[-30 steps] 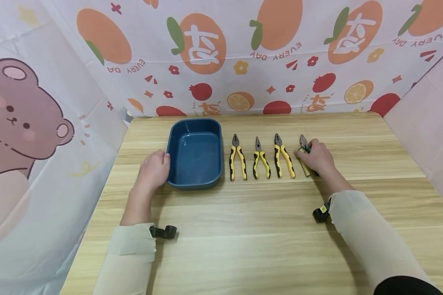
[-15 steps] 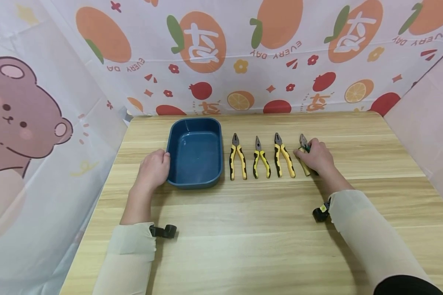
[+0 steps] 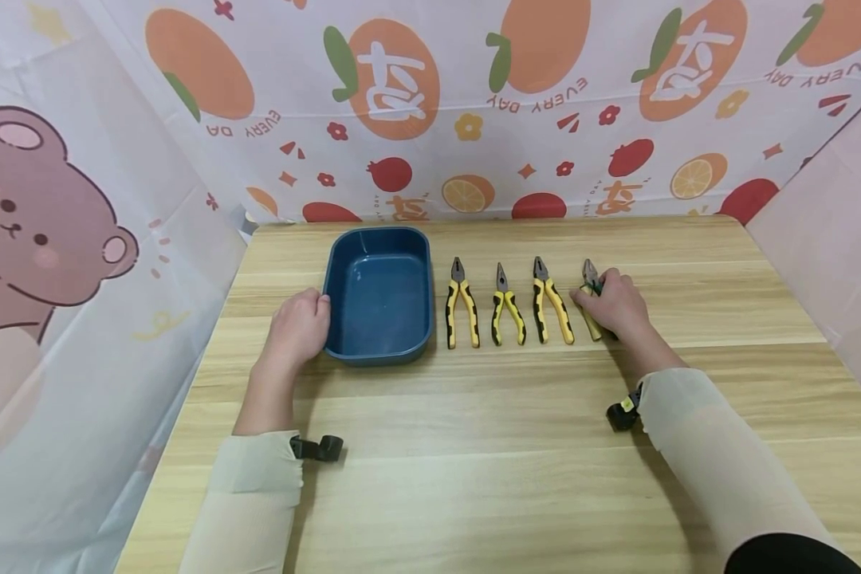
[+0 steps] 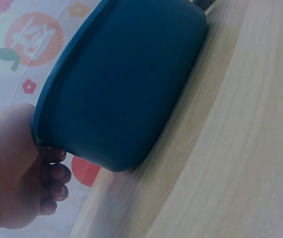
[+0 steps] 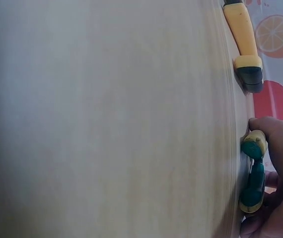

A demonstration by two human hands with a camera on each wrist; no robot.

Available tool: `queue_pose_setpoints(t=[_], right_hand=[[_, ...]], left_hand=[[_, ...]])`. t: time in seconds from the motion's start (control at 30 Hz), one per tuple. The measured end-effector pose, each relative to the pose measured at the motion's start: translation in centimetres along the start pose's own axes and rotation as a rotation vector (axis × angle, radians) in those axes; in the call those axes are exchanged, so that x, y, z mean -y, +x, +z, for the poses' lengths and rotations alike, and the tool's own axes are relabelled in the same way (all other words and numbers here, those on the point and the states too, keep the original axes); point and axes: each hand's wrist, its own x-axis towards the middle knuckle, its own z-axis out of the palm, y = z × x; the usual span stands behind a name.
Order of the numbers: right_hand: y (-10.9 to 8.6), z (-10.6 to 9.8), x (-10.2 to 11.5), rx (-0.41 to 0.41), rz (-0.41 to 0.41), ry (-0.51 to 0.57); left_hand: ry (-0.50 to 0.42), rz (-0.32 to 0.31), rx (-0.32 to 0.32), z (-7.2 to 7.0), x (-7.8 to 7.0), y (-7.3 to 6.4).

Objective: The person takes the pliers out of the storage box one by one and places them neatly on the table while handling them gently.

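Observation:
A deep blue rectangular basin [image 3: 380, 355] stands on the table with nothing in it. My left hand [image 3: 298, 328] pinches its left rim, thumb over the edge and fingers curled below, as the left wrist view shows. At the right end of a row of tools, my right hand [image 3: 617, 303] grips a pair of pliers [image 3: 591, 325] with yellow and green handles, lying on the table with its jaws pointing away. In the right wrist view the handle ends [image 5: 253, 148] show between thumb and fingers.
Between the basin and my right hand lie black-and-yellow combination pliers [image 3: 462, 307], smaller needle-nose pliers [image 3: 509, 307] and another combination pair [image 3: 551, 299]. A fruit-print cloth [image 3: 466, 104] hangs behind the wooden table [image 3: 459, 462]; a bear-print cloth [image 3: 57, 207] hangs at left.

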Motion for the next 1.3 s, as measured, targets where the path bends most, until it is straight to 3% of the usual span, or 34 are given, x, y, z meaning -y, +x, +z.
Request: queue_pose_setpoints(t=[1.3], right_hand=[[-0.16, -0.04, 0.04, 0.007, 0.013, 0.007]], left_hand=[[-0.012, -0.004, 0.016, -0.2, -0.04, -0.09]])
